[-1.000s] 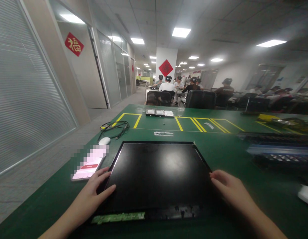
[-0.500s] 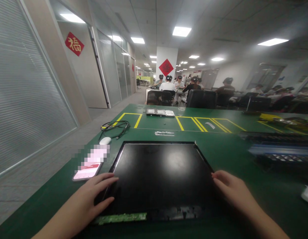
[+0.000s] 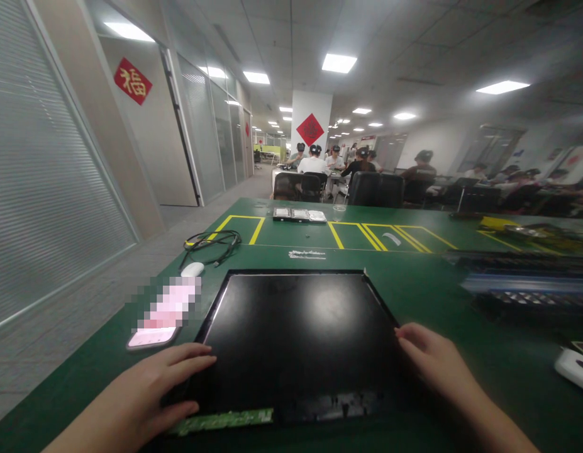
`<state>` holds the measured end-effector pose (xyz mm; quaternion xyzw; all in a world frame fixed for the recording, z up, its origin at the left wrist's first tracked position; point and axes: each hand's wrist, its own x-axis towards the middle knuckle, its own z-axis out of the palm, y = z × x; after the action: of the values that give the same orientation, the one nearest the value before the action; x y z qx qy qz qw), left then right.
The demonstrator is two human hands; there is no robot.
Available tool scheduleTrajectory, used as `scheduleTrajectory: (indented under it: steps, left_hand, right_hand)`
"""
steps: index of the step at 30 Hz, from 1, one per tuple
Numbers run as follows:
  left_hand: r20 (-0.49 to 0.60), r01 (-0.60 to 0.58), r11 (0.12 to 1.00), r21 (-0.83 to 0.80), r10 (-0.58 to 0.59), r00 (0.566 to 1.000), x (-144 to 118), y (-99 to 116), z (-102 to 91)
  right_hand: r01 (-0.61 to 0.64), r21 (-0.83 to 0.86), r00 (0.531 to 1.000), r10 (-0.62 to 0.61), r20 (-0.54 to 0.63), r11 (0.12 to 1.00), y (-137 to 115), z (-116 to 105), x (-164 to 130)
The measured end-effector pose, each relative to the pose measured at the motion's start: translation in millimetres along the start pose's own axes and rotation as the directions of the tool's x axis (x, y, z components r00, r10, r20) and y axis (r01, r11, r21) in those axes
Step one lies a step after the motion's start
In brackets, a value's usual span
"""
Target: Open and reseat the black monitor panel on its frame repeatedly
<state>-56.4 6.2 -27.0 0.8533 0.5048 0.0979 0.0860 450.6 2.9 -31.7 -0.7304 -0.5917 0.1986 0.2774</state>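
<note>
A black flat screen panel (image 3: 291,333) in a dark frame lies face up in front of me. A green circuit board strip (image 3: 229,420) runs along its near left edge. At the panel's left edge, my left hand (image 3: 163,384) has its fingers stretched out and its thumb apart, with fingertips over the frame. My right hand (image 3: 427,349) holds the opposite edge, fingertips bent against the frame; its lower fingers are partly hidden.
Left of the panel are a lit phone (image 3: 154,333), a white mouse (image 3: 192,269) and a coiled black cable (image 3: 213,245). Hard drives (image 3: 299,215) lie at the back of the green table (image 3: 253,261). Blurred dark strips (image 3: 522,283) and a white device (image 3: 574,371) are to the right.
My left hand has slid nearer to me along the panel's left edge. My right hand stays at its edge. The whole view has shifted slightly left.
</note>
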Motion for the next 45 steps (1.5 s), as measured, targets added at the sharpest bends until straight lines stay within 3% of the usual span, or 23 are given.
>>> scheduleTrajectory:
  steps: [9,25,37,45]
  left_hand:
    - [-0.028,0.018,0.989,0.147,-0.014,1.0,-1,6,3.2]
    - [0.071,0.012,0.999,-0.051,-0.008,0.997,-1,17,1.7]
    - [0.123,-0.018,1.0,-0.001,0.018,0.992,1,21,-3.6]
    - [0.071,-0.05,0.998,-0.023,0.051,0.996,-1,25,-4.7]
  right_hand:
    - [0.016,0.016,1.0,-0.016,0.002,1.0,1,1,0]
    - [0.028,0.021,0.999,-0.027,-0.021,0.999,0,0,-1]
    - [0.046,-0.002,0.998,-0.046,-0.043,0.999,-3,-1,-1]
    - [0.044,-0.015,0.998,-0.044,-0.039,0.999,-2,-1,-1]
